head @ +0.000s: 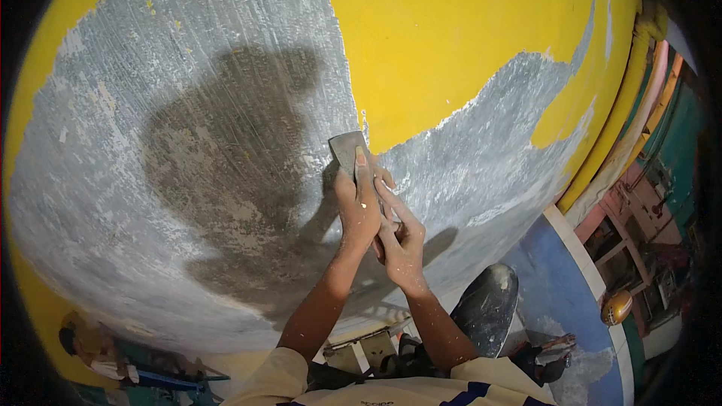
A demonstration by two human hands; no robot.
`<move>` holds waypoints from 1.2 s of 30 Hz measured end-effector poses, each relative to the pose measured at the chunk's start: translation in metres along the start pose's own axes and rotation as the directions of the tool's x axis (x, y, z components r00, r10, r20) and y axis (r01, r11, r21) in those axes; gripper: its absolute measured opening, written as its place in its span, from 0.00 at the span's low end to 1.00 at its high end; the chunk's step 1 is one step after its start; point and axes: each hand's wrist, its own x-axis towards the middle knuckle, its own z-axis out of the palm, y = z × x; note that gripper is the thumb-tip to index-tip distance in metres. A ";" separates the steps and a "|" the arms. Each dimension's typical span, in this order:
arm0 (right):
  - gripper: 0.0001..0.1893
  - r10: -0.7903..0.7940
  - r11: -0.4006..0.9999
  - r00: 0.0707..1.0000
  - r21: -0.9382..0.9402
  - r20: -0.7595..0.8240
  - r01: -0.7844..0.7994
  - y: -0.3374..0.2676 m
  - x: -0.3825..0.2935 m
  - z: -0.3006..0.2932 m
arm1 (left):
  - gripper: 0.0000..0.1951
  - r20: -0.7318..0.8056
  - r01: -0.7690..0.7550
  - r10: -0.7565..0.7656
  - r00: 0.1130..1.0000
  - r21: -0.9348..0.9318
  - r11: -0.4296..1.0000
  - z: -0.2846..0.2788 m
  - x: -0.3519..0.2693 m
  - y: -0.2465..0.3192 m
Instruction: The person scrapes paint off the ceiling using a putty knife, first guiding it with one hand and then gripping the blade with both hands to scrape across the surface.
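Flat against a wall point(428, 197) lies the wide metal blade of a scraper point(343, 144). My left hand point(359, 211) grips the blade, its thumb laid along the face. Close behind and slightly to the right, my right hand point(403, 242) has its fingers curled around the tool's lower part, which is mostly hidden. The blade's edge touches bare grey surface beside the lower corner of a yellow paint patch point(440, 45). Thin white flakes mark the ragged paint border. Pale dust and specks cover both hands and forearms.
My dark-trousered knee point(488, 307) is near the wall, above a blue floor point(555, 265) with a pale tiled edge. Yellow pipes point(603, 141) run along the right. A glossy gold rounded object point(616, 308) rests on that edge. Another person point(98, 349) is at lower left.
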 end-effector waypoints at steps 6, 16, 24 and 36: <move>0.25 -0.052 0.998 0.998 0.024 -0.022 0.053 -0.013 0.012 0.006 | 0.19 0.030 -0.006 0.007 1.000 -0.040 0.999 0.004 0.011 0.015; 0.25 -0.182 0.983 0.979 0.033 0.096 0.179 -0.051 0.054 0.025 | 0.20 0.067 -0.131 0.136 0.988 -0.081 0.988 0.008 0.053 0.069; 0.24 -0.028 0.999 1.000 -0.023 -0.012 0.028 0.010 0.006 0.003 | 0.16 0.052 0.085 -0.086 0.995 0.028 0.996 -0.008 0.005 0.001; 0.23 -0.176 0.984 0.984 -0.035 -0.015 0.175 -0.030 0.054 0.023 | 0.20 0.038 -0.219 0.218 0.975 0.035 0.975 0.007 0.054 0.043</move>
